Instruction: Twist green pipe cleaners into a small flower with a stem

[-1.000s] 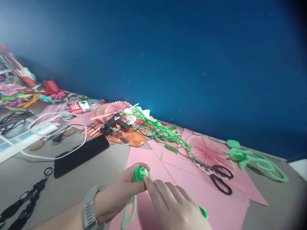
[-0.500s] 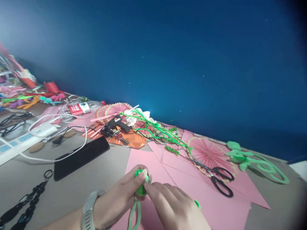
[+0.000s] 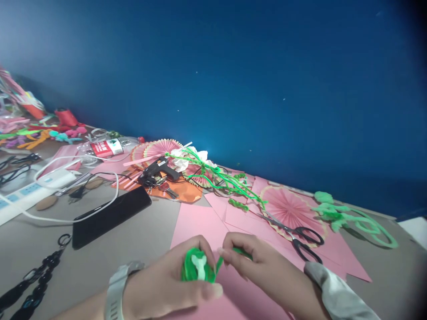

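A grey table [image 3: 147,231] runs along a dark blue wall. Nearest me, my left hand [image 3: 167,284] curls around a coiled green pipe cleaner [image 3: 196,266] over the pink paper [image 3: 196,220], thumb pressed below it. My right hand [image 3: 263,271] pinches its loose end, mostly hidden by my fingers. Beyond lie black scissors [image 3: 300,240], a phone [image 3: 110,217] and a glue gun [image 3: 156,169]; the clutter at far left is too blurred to make out.

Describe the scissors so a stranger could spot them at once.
Start at the pink paper sheets under the blue wall. To their right, the scissors lie across a pleated pink paper fan. Black loop handles and metal blades set them apart from the green pipe cleaners.
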`<move>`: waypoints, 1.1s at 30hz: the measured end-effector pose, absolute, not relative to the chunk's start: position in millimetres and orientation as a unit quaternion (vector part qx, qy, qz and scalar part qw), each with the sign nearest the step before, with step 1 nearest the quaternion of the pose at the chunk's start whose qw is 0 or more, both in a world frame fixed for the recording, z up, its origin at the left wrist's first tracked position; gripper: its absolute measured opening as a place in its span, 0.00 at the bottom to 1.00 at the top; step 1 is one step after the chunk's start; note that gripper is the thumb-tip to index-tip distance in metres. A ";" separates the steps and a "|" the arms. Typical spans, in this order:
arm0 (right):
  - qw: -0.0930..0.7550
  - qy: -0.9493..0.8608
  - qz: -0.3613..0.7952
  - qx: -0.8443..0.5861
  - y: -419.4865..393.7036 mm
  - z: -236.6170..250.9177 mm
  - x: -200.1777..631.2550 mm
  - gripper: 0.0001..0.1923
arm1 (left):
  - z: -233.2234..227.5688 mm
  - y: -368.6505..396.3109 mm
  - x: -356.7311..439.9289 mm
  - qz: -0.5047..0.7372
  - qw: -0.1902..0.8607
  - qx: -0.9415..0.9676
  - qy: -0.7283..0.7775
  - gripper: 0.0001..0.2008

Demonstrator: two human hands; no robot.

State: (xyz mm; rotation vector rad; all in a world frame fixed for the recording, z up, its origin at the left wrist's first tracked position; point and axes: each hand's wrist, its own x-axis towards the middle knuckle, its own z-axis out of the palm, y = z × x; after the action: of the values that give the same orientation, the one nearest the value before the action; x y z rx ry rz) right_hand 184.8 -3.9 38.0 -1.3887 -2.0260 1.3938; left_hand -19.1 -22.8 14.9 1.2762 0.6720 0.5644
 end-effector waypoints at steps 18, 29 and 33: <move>0.168 -0.889 0.012 -0.427 -40.6 10.0 151.4 0.08 | -0.7 -30.9 5.0 0.135 0.451 0.733 0.491 0.04; 0.167 -0.917 -0.133 -0.337 -35.0 20.2 155.1 0.20 | 2.2 -14.5 -7.6 0.307 0.773 0.444 0.332 0.06; 0.150 -0.922 -0.084 -0.346 -28.9 22.0 159.6 0.23 | 3.8 -13.4 -15.1 0.267 0.798 0.438 0.316 0.09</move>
State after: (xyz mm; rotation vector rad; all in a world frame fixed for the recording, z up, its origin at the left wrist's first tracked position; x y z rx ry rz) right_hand 159.6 -28.9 22.0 -0.9939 -2.6498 -0.2415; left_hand -15.1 -13.4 3.8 0.9410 0.6789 0.5736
